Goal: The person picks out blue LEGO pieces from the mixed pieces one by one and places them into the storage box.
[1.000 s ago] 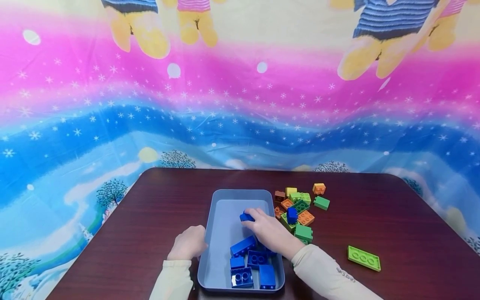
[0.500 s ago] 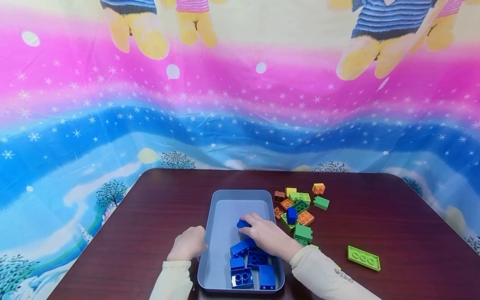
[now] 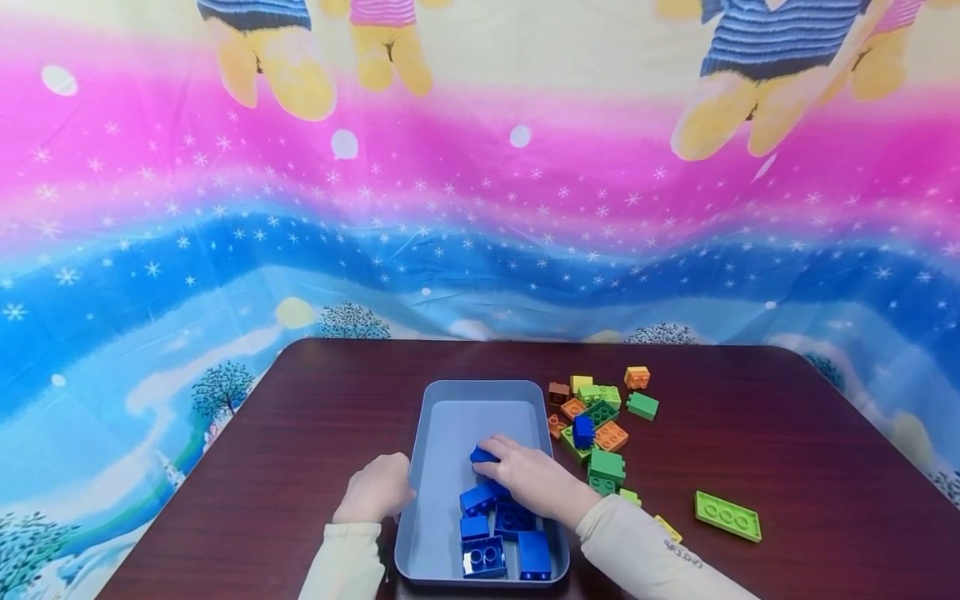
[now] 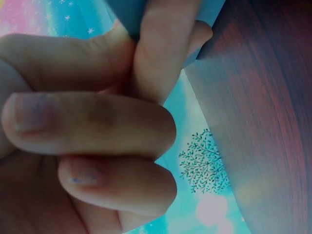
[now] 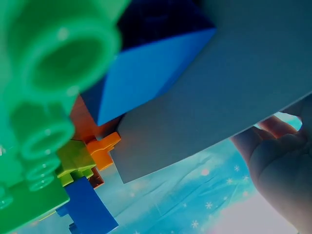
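Note:
A grey-blue tray [image 3: 457,417] holds several blue toy bricks [image 3: 534,554] toward its near end. My left hand [image 3: 377,486] pinches the tray's left wall between thumb and index finger; in the left wrist view the other fingers [image 4: 92,122] are curled toward the palm. Inside the tray, my right hand [image 3: 532,475] holds a small blue brick [image 3: 482,455] by its fingertips, just beyond the other bricks. The hand partly hides that brick. In the right wrist view the tray's outer wall [image 5: 195,112] covers much of the right hand [image 5: 282,165].
Right of the tray lies a loose pile of green, orange, yellow and brown bricks, with one blue brick [image 3: 582,432] on it. A flat lime green brick [image 3: 727,516] lies apart on the dark wooden table [image 3: 315,417]. A printed cloth [image 3: 480,208] hangs behind.
My right hand has moved slightly nearer and to the left inside the tray, carrying the small blue brick. The left hand keeps its hold on the tray's wall.

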A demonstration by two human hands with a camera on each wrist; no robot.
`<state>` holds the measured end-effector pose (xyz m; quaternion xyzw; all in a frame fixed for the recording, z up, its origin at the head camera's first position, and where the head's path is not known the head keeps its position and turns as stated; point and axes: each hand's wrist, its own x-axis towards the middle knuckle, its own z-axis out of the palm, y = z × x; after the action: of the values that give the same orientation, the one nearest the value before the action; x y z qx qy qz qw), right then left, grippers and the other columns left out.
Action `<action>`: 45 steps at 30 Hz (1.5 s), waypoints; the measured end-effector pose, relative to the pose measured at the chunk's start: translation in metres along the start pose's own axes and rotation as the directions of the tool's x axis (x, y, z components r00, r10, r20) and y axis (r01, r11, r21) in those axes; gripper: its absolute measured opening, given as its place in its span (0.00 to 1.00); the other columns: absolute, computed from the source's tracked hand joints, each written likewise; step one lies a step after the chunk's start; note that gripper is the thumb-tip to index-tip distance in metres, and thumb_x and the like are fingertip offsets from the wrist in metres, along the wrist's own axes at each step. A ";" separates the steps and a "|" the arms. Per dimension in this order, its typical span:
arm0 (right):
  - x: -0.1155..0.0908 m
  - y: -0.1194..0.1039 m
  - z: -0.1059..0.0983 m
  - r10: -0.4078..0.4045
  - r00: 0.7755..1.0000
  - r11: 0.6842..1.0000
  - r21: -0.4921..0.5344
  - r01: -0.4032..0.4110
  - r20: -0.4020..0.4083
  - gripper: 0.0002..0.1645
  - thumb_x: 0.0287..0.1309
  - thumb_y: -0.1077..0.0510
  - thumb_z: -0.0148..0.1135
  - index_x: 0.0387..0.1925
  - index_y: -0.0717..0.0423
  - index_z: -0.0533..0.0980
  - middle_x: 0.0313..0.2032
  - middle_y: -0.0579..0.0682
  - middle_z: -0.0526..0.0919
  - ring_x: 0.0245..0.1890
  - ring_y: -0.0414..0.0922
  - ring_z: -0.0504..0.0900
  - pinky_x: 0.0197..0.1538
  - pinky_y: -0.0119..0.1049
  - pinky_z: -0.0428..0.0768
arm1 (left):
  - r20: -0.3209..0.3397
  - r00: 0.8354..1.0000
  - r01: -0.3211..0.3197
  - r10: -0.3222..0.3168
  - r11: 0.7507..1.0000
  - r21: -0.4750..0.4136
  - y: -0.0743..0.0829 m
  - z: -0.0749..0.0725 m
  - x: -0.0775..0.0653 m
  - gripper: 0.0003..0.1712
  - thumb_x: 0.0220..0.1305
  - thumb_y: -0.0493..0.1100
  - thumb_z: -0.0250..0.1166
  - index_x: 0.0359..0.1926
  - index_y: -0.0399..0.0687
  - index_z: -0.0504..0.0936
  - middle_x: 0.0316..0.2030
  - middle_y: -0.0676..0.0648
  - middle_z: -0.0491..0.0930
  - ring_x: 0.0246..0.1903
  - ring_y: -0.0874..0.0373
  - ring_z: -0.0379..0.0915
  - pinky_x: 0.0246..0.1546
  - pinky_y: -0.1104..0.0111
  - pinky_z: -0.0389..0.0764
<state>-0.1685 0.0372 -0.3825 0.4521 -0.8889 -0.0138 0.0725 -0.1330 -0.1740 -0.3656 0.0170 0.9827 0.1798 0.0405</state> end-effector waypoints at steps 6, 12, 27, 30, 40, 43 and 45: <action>-0.001 0.000 -0.003 0.013 0.999 1.000 -0.004 -0.012 0.044 0.21 0.59 0.65 0.55 0.53 0.50 0.78 0.60 0.55 0.77 0.61 0.53 0.72 0.54 0.44 0.80 | 0.005 1.000 0.008 -0.008 1.000 -0.002 0.000 0.000 -0.001 0.10 0.49 0.29 0.60 0.15 0.39 0.77 0.11 0.43 0.81 0.11 0.58 0.73 0.14 0.65 0.71; -0.005 0.000 -0.005 0.018 0.997 1.000 0.022 -0.020 0.073 0.19 0.59 0.63 0.56 0.51 0.49 0.80 0.60 0.55 0.77 0.62 0.54 0.71 0.58 0.47 0.77 | 0.011 1.000 0.009 -0.008 1.000 -0.002 0.001 0.000 -0.002 0.10 0.50 0.30 0.60 0.15 0.39 0.77 0.10 0.43 0.81 0.12 0.58 0.73 0.15 0.65 0.71; -0.018 0.030 -0.010 0.103 0.981 0.994 -0.020 -0.108 -0.162 0.19 0.53 0.68 0.59 0.47 0.56 0.80 0.50 0.57 0.83 0.53 0.52 0.78 0.52 0.48 0.81 | -0.001 1.000 0.002 -0.002 1.000 -0.003 -0.001 0.003 -0.001 0.09 0.50 0.30 0.61 0.16 0.39 0.77 0.11 0.44 0.81 0.12 0.58 0.73 0.15 0.64 0.72; -0.022 0.038 -0.011 0.175 0.968 0.984 -0.011 -0.180 -0.179 0.18 0.51 0.66 0.62 0.47 0.58 0.80 0.51 0.60 0.82 0.53 0.54 0.78 0.51 0.49 0.82 | -0.001 1.000 0.004 -0.004 1.000 -0.003 0.000 0.003 -0.001 0.09 0.50 0.30 0.61 0.16 0.39 0.77 0.11 0.44 0.81 0.12 0.58 0.72 0.15 0.65 0.71; -0.027 0.051 -0.007 0.314 0.924 0.948 0.010 -0.319 -0.220 0.16 0.53 0.63 0.61 0.45 0.64 0.81 0.49 0.65 0.82 0.50 0.58 0.78 0.50 0.51 0.82 | -0.004 1.000 -0.010 0.010 1.000 0.009 0.000 0.003 -0.001 0.07 0.50 0.30 0.60 0.18 0.39 0.77 0.14 0.44 0.81 0.14 0.57 0.73 0.17 0.62 0.74; -0.029 0.052 -0.007 0.341 0.913 0.938 0.016 -0.346 -0.225 0.16 0.51 0.63 0.63 0.44 0.64 0.81 0.49 0.65 0.81 0.49 0.58 0.78 0.49 0.51 0.82 | -0.001 1.000 -0.010 0.010 1.000 0.005 0.001 0.002 -0.001 0.07 0.50 0.30 0.61 0.18 0.38 0.77 0.14 0.44 0.81 0.14 0.57 0.74 0.17 0.62 0.74; -0.031 0.053 -0.006 0.357 0.907 0.932 0.015 -0.363 -0.224 0.16 0.50 0.63 0.64 0.43 0.63 0.81 0.48 0.64 0.81 0.49 0.58 0.78 0.47 0.50 0.83 | 0.000 1.000 -0.009 0.009 1.000 0.005 0.001 0.002 -0.001 0.07 0.50 0.30 0.61 0.18 0.38 0.77 0.14 0.44 0.81 0.14 0.57 0.74 0.17 0.62 0.74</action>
<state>-0.1927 0.0938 -0.3753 0.2783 -0.9429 0.0387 0.1791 -0.1319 -0.1723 -0.3673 0.0218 0.9831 0.1773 0.0398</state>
